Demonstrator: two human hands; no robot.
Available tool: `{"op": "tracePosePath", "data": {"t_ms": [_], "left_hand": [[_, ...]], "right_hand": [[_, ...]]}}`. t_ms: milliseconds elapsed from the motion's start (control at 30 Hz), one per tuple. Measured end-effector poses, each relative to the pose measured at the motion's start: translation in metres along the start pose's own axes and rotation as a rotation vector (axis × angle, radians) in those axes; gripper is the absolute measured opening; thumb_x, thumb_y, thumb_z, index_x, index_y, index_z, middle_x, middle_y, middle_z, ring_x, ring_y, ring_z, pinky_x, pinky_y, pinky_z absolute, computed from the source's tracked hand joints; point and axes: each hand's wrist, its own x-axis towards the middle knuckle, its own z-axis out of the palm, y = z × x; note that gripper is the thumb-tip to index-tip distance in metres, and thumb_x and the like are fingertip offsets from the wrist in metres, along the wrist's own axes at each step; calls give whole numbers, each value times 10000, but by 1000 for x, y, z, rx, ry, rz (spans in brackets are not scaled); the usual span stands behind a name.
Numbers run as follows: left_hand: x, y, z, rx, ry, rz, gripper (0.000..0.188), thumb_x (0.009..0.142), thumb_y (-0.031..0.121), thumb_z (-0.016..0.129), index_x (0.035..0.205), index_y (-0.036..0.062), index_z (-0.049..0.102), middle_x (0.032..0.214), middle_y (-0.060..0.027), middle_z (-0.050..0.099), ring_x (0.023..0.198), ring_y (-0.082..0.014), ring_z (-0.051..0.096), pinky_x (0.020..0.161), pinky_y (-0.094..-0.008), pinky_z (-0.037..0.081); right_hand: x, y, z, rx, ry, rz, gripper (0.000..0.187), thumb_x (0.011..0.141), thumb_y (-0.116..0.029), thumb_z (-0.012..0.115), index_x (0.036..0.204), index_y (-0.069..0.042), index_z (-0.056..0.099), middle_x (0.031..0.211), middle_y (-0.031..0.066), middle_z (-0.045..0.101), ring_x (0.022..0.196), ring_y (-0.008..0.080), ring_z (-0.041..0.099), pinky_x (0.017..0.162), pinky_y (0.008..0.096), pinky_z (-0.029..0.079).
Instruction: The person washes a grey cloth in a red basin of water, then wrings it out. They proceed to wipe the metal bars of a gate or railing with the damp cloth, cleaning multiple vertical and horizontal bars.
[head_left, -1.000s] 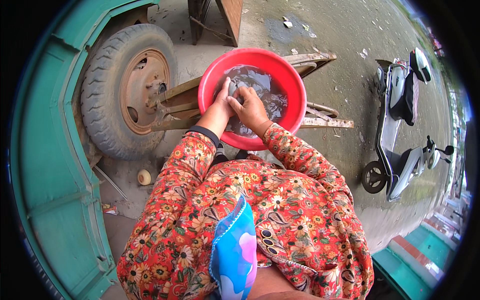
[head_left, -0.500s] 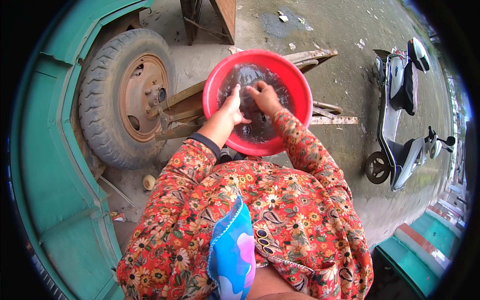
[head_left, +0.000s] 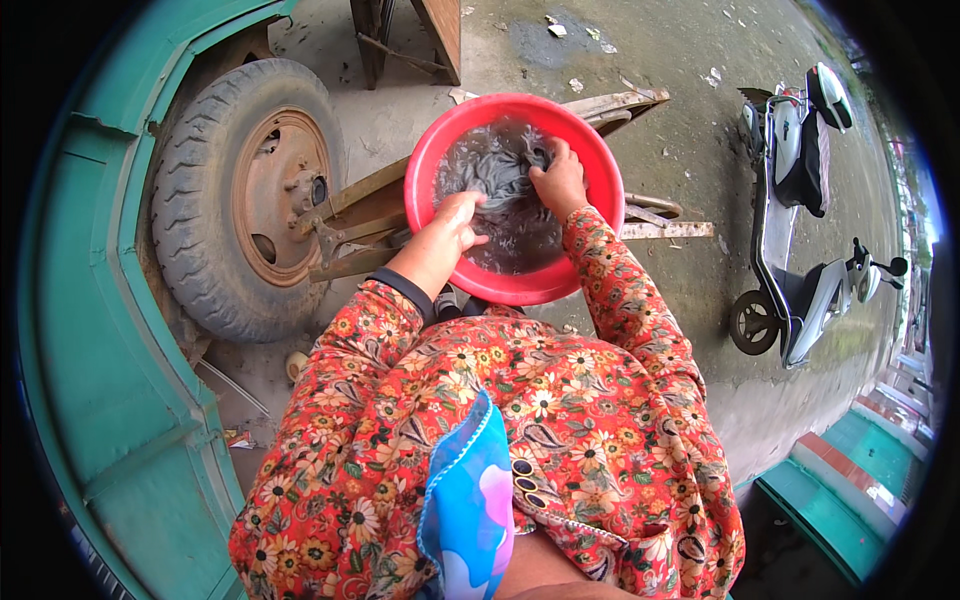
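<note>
A red plastic basin holds murky water, with a wet dark grey cloth bunched up partly above the surface. My right hand is at the basin's right side, its fingers closed on an edge of the cloth. Lower left in the basin, my left hand meets the cloth with its fingertips; its thumb sticks out apart from the fingers, and nothing shows gripped in it. Part of the cloth lies hidden under the water.
The basin rests over a rusty metal frame joined to a large tyred wheel. A green metal vehicle body curves along the left. A scooter stands at right, and a wooden stand at the far side.
My right hand has moved right, and my left hand slightly down and left, so they are farther apart. More of the grey cloth now shows above the water.
</note>
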Motion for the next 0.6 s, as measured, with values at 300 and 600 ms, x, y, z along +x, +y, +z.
{"op": "tracePosePath", "data": {"t_ms": [300,600], "left_hand": [[54,6,-17,-334,-277,53,543,953,552,445,1207,90,576,1183,-146,618,1074,-325,600,983,-503,451],[5,-12,5,-156,-9,106,430,946,343,542,1303,112,482,1336,-130,540,1225,-365,492,1035,-672,286]], "right_hand": [[-90,-74,12,578,-5,-298,368,835,-302,723,1069,-24,662,963,167,688,853,289,674,787,369,521],[-12,-1,-1,323,72,20,375,819,-227,721,1115,-45,581,1088,224,621,996,362,623,863,423,494]]}}
